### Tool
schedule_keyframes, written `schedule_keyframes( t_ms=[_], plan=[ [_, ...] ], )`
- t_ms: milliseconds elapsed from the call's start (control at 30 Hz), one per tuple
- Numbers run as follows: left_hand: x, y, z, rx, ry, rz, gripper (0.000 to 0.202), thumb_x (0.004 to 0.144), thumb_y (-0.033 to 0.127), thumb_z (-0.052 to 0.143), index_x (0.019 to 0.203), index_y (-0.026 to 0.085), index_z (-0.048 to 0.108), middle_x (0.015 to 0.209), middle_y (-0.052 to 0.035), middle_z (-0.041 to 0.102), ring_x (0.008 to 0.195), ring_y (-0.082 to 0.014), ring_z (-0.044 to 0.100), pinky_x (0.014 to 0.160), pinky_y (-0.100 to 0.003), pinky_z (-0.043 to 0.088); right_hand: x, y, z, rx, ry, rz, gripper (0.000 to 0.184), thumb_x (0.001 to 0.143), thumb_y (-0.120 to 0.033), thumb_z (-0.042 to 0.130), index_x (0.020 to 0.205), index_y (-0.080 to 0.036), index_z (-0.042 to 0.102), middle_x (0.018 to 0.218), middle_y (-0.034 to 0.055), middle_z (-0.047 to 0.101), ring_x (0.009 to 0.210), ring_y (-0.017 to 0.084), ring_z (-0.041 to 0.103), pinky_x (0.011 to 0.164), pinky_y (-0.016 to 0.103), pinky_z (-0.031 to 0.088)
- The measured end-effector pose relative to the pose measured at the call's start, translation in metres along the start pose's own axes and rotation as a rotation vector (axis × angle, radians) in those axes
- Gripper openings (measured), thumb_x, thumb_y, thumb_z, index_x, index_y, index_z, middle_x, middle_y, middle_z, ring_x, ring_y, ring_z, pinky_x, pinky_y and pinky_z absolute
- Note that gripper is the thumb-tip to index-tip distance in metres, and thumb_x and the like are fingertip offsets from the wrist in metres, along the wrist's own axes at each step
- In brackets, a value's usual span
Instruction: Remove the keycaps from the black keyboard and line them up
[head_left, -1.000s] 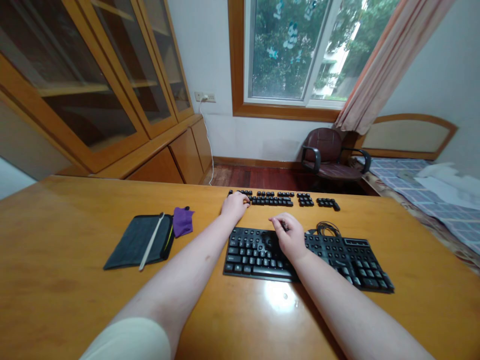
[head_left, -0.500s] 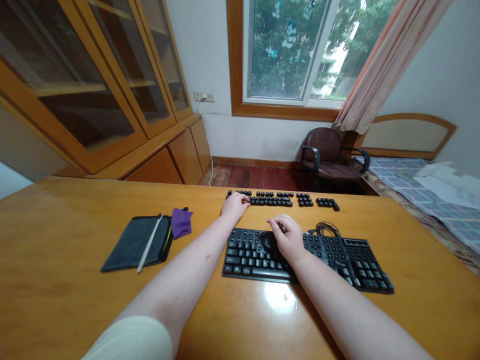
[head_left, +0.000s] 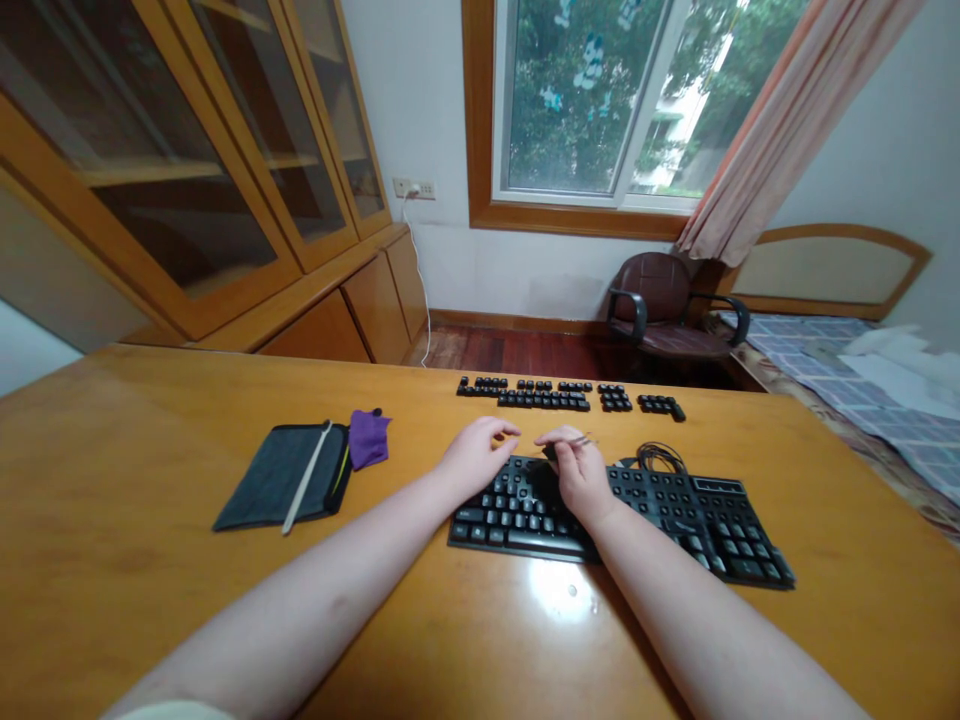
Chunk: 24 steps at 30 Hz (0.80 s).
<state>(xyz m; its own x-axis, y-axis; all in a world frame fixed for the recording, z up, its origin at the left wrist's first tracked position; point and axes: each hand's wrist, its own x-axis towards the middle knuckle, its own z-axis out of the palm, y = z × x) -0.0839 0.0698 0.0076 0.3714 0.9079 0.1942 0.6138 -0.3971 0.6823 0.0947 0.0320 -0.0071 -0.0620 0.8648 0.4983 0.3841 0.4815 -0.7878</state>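
A black keyboard (head_left: pixel 517 535) lies before me; bare key sockets show across its upper rows, while keycaps cover the lower left part. Over its upper left edge is my left hand (head_left: pixel 480 455), thumb and forefinger apart with nothing visible between them. My right hand (head_left: pixel 581 480) is closed above the middle of the keyboard, around what looks like a wire keycap puller (head_left: pixel 587 438) whose thin wires stick out. A small black piece shows at its fingertips. Loose black keycaps (head_left: pixel 544 401) stand in rows near the desk's far edge.
On the left lie a dark zip pouch (head_left: pixel 262 480) with a pale stick (head_left: pixel 306 480) across it, and a purple cloth (head_left: pixel 369 440). A coiled cable (head_left: pixel 660 459) sits behind the keyboard. Beyond the wooden desk (head_left: pixel 135 450) are a chair (head_left: pixel 652 300) and a bed.
My left hand has come back from the rows of loose keycaps to the keyboard's upper left edge. My right hand has turned slightly, and the thin wires now show.
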Motion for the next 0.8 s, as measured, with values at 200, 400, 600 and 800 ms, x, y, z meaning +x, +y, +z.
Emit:
schedule_keyframes(
  t_ms=[200, 400, 600, 800],
  plan=[
    [-0.053, 0.013, 0.010, 0.106, -0.006, 0.041, 0.036, 0.079, 0.025, 0.052, 0.115, 0.021, 0.053, 0.115, -0.0059, 0.059, 0.106, -0.0222, 0.053, 0.095, -0.038, 0.041, -0.003, -0.002, 0.007, 0.103, -0.119, 0.208, 0.016, 0.083, -0.034, 0.053, 0.078, -0.019, 0.056, 0.046, -0.0055, 0.048, 0.039, 0.011, 0.047, 0.045, 0.024, 0.041],
    [-0.055, 0.010, 0.007, 0.229, -0.141, 0.091, 0.063, 0.075, 0.043, 0.058, 0.131, 0.021, 0.039, 0.133, -0.0089, 0.048, 0.124, -0.0263, 0.040, 0.109, -0.046, 0.024, -0.001, -0.001, 0.008, 0.065, -0.140, 0.250, 0.020, 0.083, -0.038, 0.053, 0.075, -0.020, 0.056, 0.047, -0.0030, 0.055, 0.039, 0.013, 0.051, 0.044, 0.025, 0.043],
    [-0.053, 0.005, 0.014, 0.279, -0.180, 0.075, 0.078, 0.070, 0.054, 0.059, 0.136, 0.021, 0.033, 0.139, -0.0099, 0.041, 0.129, -0.0279, 0.034, 0.111, -0.047, 0.018, 0.001, 0.001, 0.014, 0.109, -0.186, 0.316, 0.024, 0.083, -0.041, 0.053, 0.073, -0.019, 0.055, 0.046, -0.0029, 0.057, 0.039, 0.014, 0.056, 0.043, 0.025, 0.046],
    [-0.053, 0.002, 0.016, 0.281, -0.162, 0.088, 0.083, 0.068, 0.058, 0.060, 0.136, 0.019, 0.033, 0.139, -0.0105, 0.041, 0.128, -0.0282, 0.035, 0.110, -0.048, 0.020, 0.001, -0.002, 0.012, 0.061, -0.308, 0.231, 0.023, 0.082, -0.039, 0.057, 0.072, -0.019, 0.061, 0.052, -0.0009, 0.060, 0.045, 0.014, 0.060, 0.050, 0.026, 0.049]
  ],
)
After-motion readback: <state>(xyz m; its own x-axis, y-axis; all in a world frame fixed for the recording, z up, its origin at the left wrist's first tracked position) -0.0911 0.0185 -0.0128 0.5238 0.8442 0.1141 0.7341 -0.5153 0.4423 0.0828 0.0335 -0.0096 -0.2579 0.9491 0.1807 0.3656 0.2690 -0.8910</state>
